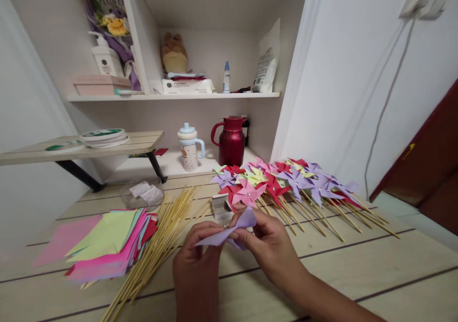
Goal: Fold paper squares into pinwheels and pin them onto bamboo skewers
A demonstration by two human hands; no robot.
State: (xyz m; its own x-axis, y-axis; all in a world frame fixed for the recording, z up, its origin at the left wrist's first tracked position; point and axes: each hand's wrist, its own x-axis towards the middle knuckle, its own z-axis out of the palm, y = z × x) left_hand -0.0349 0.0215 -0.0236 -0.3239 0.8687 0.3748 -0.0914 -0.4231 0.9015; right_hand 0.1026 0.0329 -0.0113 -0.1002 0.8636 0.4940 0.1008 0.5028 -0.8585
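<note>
A piece of purple paper (222, 236), partly folded, is held up above the table's front middle. My left hand (198, 250) pinches it from the left, while the fingers of my right hand (266, 238) close on its right side. Both hands almost meet at the paper's centre, where a small pale dot shows by the fingertips. Just behind them stands a small open box (221, 206), partly hidden. To the left lie a bundle of thin wooden sticks (161, 245) and a stack of coloured paper sheets (103, 238). Finished paper pinwheels (274, 188) on sticks are heaped at the right.
A clear container (138, 193) with white labels sits behind the paper stack. A red jug (232, 143) and a speckled cup (189, 150) stand at the back under a shelf (179, 97). A small raised stand (143, 140) is at left. A cable (388, 93) hangs down the right wall.
</note>
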